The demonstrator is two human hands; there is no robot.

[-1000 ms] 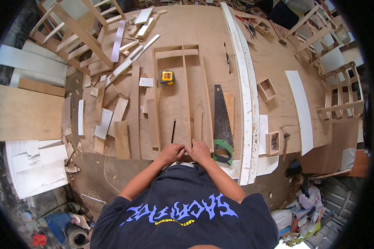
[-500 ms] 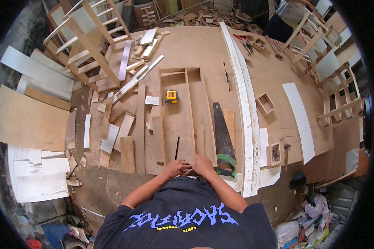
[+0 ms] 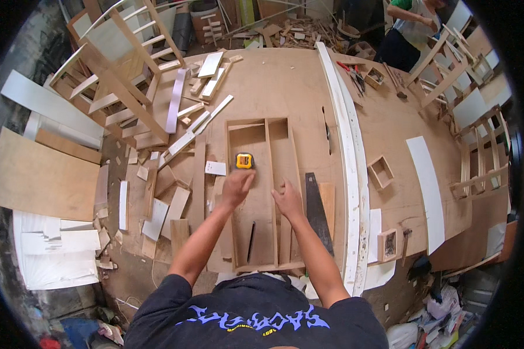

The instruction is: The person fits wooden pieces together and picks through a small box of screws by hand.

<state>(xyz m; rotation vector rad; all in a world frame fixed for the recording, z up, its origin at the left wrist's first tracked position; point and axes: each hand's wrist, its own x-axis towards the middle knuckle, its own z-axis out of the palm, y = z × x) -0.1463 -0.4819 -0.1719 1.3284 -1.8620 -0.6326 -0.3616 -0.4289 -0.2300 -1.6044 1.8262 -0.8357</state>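
Observation:
A long shallow wooden frame (image 3: 297, 174) with a lengthwise divider lies on the worktable in front of me. In its left compartment are a yellow and black tape measure (image 3: 244, 161) and, closer to me, a dark pencil (image 3: 251, 241). My left hand (image 3: 237, 187) hovers just on the near side of the tape measure; its fingers look bent, and I cannot tell whether they touch it. Over the right compartment is my right hand (image 3: 288, 200), thumb and fingers apart, holding nothing. Beside the frame's right edge lies a handsaw (image 3: 318, 212), its handle hidden behind my right forearm.
Wood offcuts (image 3: 155, 220) cover the table's left part. A long white board (image 3: 346, 174) runs along the table right of the saw. Beyond it are small open boxes (image 3: 381, 173), pliers (image 3: 353, 78) and a hammer (image 3: 397, 87). A co-worker (image 3: 410, 35) stands at the far right.
Both my hands have moved forward from the frame's near end and spread apart, the left one reaching the tape measure. My view has shifted, bringing more of the co-worker into sight.

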